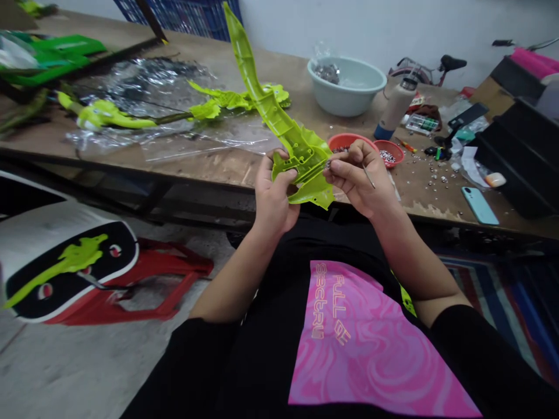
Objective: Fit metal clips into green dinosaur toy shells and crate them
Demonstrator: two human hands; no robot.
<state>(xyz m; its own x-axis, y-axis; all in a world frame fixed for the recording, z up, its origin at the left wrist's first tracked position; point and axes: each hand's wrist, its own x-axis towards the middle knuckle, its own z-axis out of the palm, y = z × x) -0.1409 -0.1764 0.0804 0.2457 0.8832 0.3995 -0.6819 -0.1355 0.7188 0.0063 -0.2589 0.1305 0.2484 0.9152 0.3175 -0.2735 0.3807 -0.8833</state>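
A long lime-green plastic shell [283,125], its ribbed inner side toward me, is held up over the table's front edge. My left hand [276,195] grips its lower left part, with the thumb lying across the inside. At the shell's lower right, my right hand [362,177] pinches a small shiny metal piece [328,165] between thumb and fingers; its exact kind is too small to make out. A thin metal rod [369,177] also sticks out from that hand. Behind the hands stand an orange-red bowl [349,139] and a smaller red bowl [388,152] of small metal parts.
On the wooden table [244,169] lie assembled lime-green pieces [109,113] and clear plastic film [161,81]. A pale blue basin [347,87], a bottle [395,107], a phone [479,205] and black bins [519,151] stand or lie rightward. A red stool [174,279] is at lower left.
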